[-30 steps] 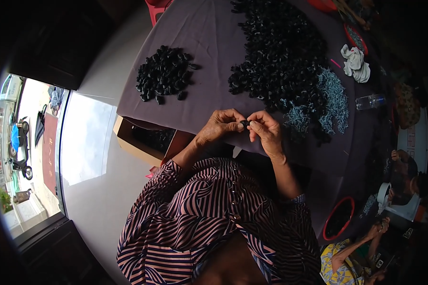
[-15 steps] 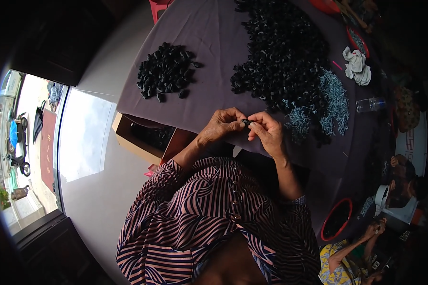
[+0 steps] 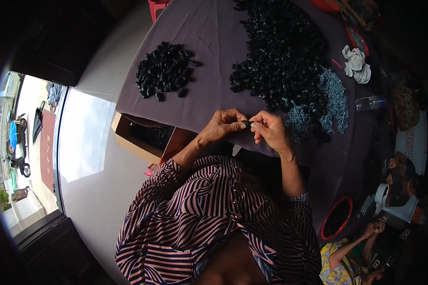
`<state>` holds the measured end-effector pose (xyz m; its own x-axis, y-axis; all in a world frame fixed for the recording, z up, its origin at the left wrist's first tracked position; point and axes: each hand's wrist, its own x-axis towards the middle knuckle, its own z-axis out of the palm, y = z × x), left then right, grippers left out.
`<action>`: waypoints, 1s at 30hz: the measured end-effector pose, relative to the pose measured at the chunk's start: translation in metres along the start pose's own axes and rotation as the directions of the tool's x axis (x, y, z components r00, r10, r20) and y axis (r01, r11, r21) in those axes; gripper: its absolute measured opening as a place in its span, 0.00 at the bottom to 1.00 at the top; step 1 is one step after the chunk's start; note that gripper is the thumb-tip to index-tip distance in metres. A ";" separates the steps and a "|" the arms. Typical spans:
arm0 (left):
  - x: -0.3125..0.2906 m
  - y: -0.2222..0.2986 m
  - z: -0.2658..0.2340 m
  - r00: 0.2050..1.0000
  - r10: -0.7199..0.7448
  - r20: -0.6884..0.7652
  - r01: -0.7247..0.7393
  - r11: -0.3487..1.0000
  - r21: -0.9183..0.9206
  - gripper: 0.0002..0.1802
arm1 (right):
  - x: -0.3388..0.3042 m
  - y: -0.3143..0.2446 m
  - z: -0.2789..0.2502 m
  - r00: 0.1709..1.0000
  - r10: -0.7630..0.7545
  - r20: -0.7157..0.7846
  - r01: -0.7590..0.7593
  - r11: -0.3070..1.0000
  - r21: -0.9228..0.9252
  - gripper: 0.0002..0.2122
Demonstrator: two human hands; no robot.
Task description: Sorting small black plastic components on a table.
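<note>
A small black ribbed piece point(image 3: 246, 123) sits between my two hands, just above the near edge of the cloth-covered table point(image 3: 209, 61). My left hand point(image 3: 225, 124) pinches it between thumb and fingers. From the other side, the fingertips of my right hand point(image 3: 272, 131) close in a pinch at its right end; whether they also hold some tiny part cannot be made out. Beyond my right hand lies a large heap of similar black pieces point(image 3: 285, 52). Small blue-grey slender parts point(image 3: 334, 102) are piled along its right side. A smaller heap of black pieces point(image 3: 161, 69) lies at the left.
An open cardboard box point(image 3: 133, 147) with dark contents stands below the table's left edge. To the right are a white crumpled cloth point(image 3: 356, 65), a clear bottle point(image 3: 370, 103) and a red-rimmed basin point(image 3: 337, 218). Other people's hands point(image 3: 376, 227) work at the far right.
My right hand has turned slightly and shifted a little to the right, its fingers more folded. The left hand keeps its pinch on the black ribbed piece, almost unmoved.
</note>
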<state>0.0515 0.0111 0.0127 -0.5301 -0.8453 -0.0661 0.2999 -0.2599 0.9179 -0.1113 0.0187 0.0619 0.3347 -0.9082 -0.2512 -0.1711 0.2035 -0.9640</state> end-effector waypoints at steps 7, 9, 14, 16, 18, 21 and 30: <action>0.000 0.001 0.001 1.000 0.002 0.001 -0.002 0.999 0.037 0.06 | 0.001 -0.004 -0.003 0.996 0.086 0.004 -0.087 0.993 0.081 0.04; 0.001 -0.005 -0.002 1.000 0.024 0.013 -0.025 0.999 0.037 0.06 | 0.000 -0.006 -0.005 0.986 0.131 0.107 -0.103 0.967 -0.231 0.06; 0.001 -0.008 -0.003 0.997 0.003 0.082 -0.014 0.992 0.124 0.06 | -0.002 -0.001 -0.008 0.990 0.017 0.141 0.027 0.950 -0.310 0.09; 0.000 -0.003 -0.001 0.997 0.002 0.075 -0.019 0.973 0.228 0.08 | -0.001 0.001 -0.009 0.983 -0.017 0.182 0.073 0.949 -0.306 0.09; -0.002 0.003 0.006 0.998 0.018 0.068 -0.032 0.977 0.209 0.09 | -0.001 0.002 -0.012 0.980 0.008 0.197 0.058 0.944 -0.325 0.09; -0.004 0.004 0.005 0.998 0.028 0.061 -0.042 0.970 0.241 0.09 | -0.001 -0.001 -0.011 0.979 0.009 0.204 0.069 0.927 -0.368 0.08; -0.004 0.002 0.003 0.998 0.038 0.059 -0.053 0.963 0.265 0.08 | 0.000 0.004 -0.006 0.944 -0.202 0.260 0.321 0.741 -0.590 0.05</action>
<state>0.0515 0.0151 0.0161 -0.5638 -0.8259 -0.0078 0.1065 -0.0820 0.9909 -0.1179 0.0176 0.0588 0.5919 -0.8033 -0.0653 -0.5657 -0.3563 -0.7436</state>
